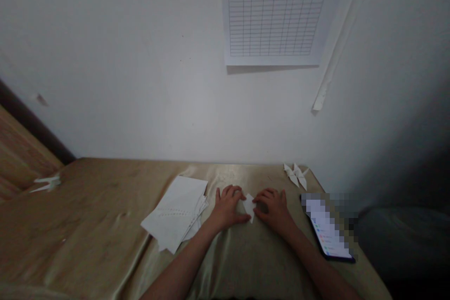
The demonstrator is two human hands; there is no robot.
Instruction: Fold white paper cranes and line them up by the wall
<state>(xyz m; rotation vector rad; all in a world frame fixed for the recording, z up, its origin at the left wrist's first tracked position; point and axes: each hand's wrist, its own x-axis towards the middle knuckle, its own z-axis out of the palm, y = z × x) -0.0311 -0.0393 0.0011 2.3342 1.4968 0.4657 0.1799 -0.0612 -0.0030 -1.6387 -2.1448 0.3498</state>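
Observation:
A small folded white paper piece [249, 206] lies on the tan cloth-covered table [105, 234] between my hands. My left hand [228, 207] rests on its left side, fingers curled and thumb pinching the paper's lower edge. Pressing in from the right, my right hand [273, 207] has its fingers curled and its fingertips pinch the paper's right edge. Both hands hold the same piece flat against the cloth.
A stack of white sheets [177, 218] lies left of my hands. Folded paper cranes [296, 176] sit at the back right; another white paper shape [47, 183] lies far left. A lit phone [328, 229] rests at the right. A printed table sheet [274, 16] hangs on the wall.

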